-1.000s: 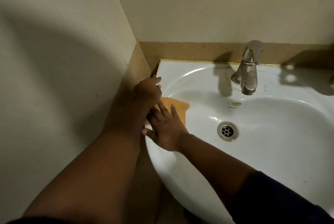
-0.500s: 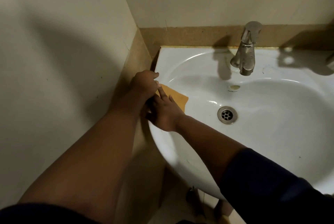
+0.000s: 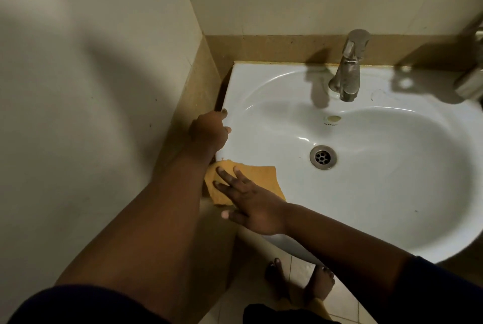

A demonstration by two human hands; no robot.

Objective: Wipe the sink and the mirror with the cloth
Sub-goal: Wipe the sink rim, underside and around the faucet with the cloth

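A white ceramic sink (image 3: 392, 193) fills the right half of the view, its drain (image 3: 323, 157) near the middle of the bowl. An orange cloth (image 3: 261, 177) lies flat over the sink's front left rim. My right hand (image 3: 248, 203) presses down on the cloth with fingers spread and straight. My left hand (image 3: 210, 131) grips the sink's left edge, fingers curled over the rim, just above the cloth. No mirror is in view.
A metal tap (image 3: 347, 70) stands at the back of the sink. Tiled walls close in at the left and behind. A metal fitting (image 3: 470, 83) shows at the right edge. My bare feet (image 3: 300, 282) stand on the tiled floor below.
My right hand has slid the cloth down the left rim towards the front of the sink. My left hand stays on the sink's left edge.
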